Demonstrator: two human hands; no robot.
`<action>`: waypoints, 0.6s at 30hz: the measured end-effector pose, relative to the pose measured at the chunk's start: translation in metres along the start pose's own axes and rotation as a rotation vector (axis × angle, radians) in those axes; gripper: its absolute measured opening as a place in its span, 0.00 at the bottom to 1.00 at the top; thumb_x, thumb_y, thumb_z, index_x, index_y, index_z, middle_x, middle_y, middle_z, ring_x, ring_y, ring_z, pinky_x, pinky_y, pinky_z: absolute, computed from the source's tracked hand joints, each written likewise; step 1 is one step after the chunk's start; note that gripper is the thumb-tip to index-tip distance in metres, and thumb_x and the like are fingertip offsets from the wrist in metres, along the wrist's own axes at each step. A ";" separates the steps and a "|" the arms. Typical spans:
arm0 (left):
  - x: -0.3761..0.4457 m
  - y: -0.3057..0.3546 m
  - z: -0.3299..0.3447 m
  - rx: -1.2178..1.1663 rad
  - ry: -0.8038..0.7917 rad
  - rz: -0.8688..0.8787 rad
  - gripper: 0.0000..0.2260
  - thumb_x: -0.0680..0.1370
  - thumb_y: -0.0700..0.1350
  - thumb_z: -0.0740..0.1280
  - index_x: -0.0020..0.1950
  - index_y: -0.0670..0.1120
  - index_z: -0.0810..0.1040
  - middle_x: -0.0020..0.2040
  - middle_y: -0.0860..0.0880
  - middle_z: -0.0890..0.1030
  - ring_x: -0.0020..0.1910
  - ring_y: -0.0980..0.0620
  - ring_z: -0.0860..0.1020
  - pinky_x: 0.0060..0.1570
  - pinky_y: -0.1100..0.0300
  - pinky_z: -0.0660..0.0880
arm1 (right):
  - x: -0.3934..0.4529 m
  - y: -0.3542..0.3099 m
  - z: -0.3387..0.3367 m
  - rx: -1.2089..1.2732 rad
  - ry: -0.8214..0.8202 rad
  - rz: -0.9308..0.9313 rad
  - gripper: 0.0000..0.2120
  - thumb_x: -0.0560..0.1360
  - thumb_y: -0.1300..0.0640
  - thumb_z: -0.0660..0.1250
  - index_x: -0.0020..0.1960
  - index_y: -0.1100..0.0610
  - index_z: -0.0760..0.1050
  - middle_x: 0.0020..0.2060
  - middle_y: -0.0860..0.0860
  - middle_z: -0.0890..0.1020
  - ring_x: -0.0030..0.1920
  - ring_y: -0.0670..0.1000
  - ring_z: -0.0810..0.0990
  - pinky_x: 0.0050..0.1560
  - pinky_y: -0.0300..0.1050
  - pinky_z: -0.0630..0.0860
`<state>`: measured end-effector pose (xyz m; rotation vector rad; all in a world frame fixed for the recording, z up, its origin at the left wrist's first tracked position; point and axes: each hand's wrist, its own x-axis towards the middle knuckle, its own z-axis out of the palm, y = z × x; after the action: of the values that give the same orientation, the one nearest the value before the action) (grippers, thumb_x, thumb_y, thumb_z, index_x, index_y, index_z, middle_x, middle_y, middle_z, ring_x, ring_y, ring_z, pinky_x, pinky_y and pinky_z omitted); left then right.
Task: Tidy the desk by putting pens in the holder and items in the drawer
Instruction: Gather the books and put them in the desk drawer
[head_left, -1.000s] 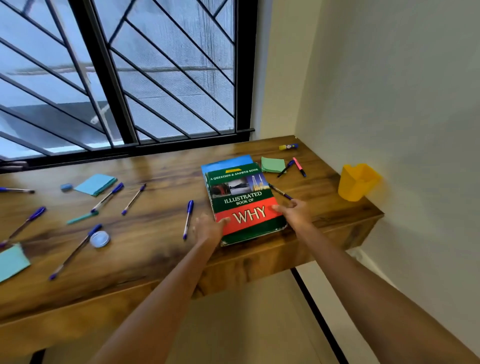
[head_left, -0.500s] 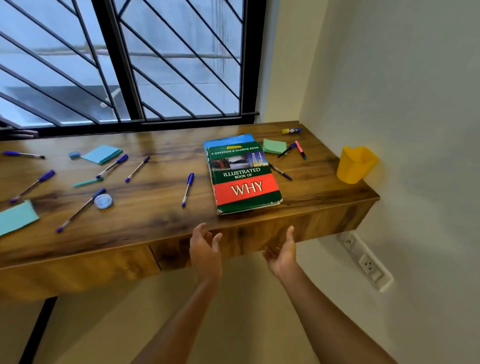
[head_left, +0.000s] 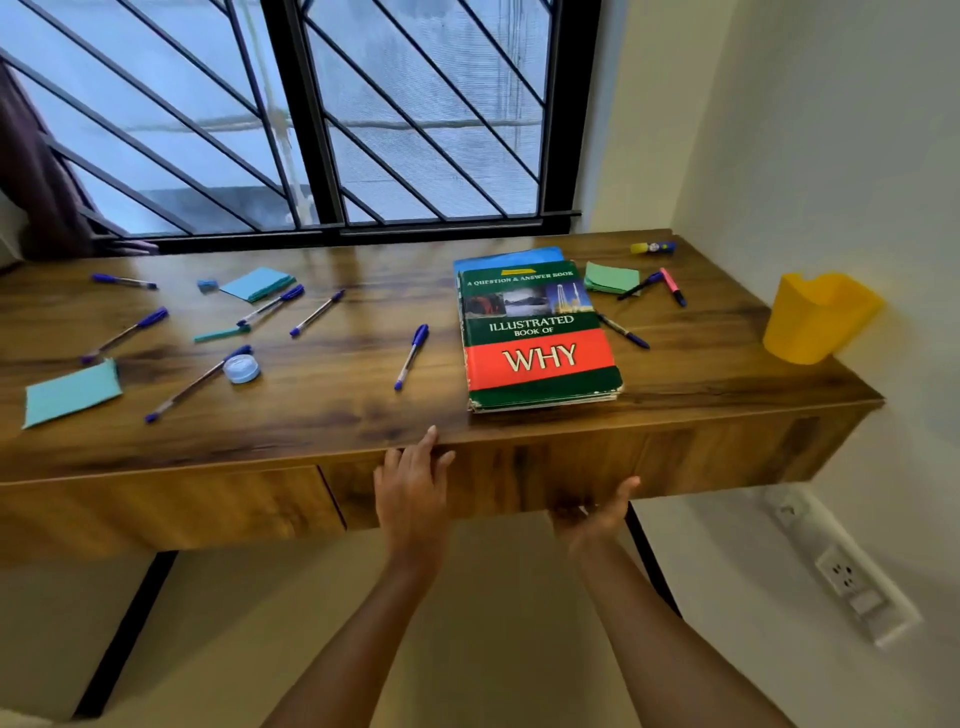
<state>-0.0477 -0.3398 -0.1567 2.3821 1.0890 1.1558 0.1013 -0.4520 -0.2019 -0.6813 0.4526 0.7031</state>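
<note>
A wall-mounted wooden bench (head_left: 322, 410) sits below a barred window (head_left: 311, 119), its right end against a pale wall. A yellow holder (head_left: 815, 318) stands at the far right of the bench top, tilted toward the wall. A book titled "Illustrated Book of WHY" (head_left: 537, 338) lies flat near the front edge, on top of a blue book (head_left: 506, 257).

Blue pens lie scattered on the bench — one (head_left: 411, 356) just left of the book, one (head_left: 623, 331) just right of it, and several more (head_left: 124, 335) across the left half. A pink marker (head_left: 672, 286) and a dark pen (head_left: 640, 286) lie beside a green note pad (head_left: 610, 278); a glue stick (head_left: 653, 248) lies at the back right. Teal note pads (head_left: 71, 392) and a small round container (head_left: 241, 368) are on the left.

The drawer front (head_left: 483, 478) under the book is closed. The left hand (head_left: 413, 491) rests against it with straight fingers reaching the bench edge. The right hand (head_left: 595, 514) is palm-up at the drawer's lower edge — its fingers go beneath and out of view, so its grip cannot be determined.
</note>
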 end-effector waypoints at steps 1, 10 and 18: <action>0.002 -0.001 0.002 0.011 0.019 0.007 0.19 0.78 0.51 0.58 0.60 0.41 0.79 0.45 0.46 0.83 0.44 0.45 0.79 0.43 0.52 0.74 | 0.005 0.003 -0.002 0.026 -0.064 0.003 0.41 0.71 0.27 0.55 0.76 0.49 0.56 0.74 0.57 0.63 0.72 0.63 0.64 0.70 0.67 0.62; 0.014 0.005 -0.016 0.372 0.043 0.056 0.09 0.75 0.48 0.70 0.54 0.49 0.83 0.38 0.49 0.82 0.39 0.47 0.74 0.39 0.53 0.67 | 0.014 0.010 -0.021 -0.037 -0.194 -0.055 0.43 0.68 0.26 0.57 0.77 0.44 0.54 0.75 0.56 0.62 0.72 0.63 0.63 0.69 0.67 0.63; -0.027 0.022 -0.031 0.208 -0.191 0.030 0.22 0.78 0.55 0.62 0.69 0.45 0.72 0.49 0.47 0.79 0.48 0.50 0.76 0.50 0.53 0.73 | -0.051 -0.004 -0.067 -0.103 0.017 0.048 0.40 0.72 0.30 0.56 0.76 0.53 0.57 0.72 0.56 0.66 0.71 0.63 0.66 0.71 0.62 0.62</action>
<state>-0.0709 -0.3766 -0.1399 2.6105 1.1616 0.8383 0.0590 -0.5235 -0.2176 -0.7760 0.4518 0.7700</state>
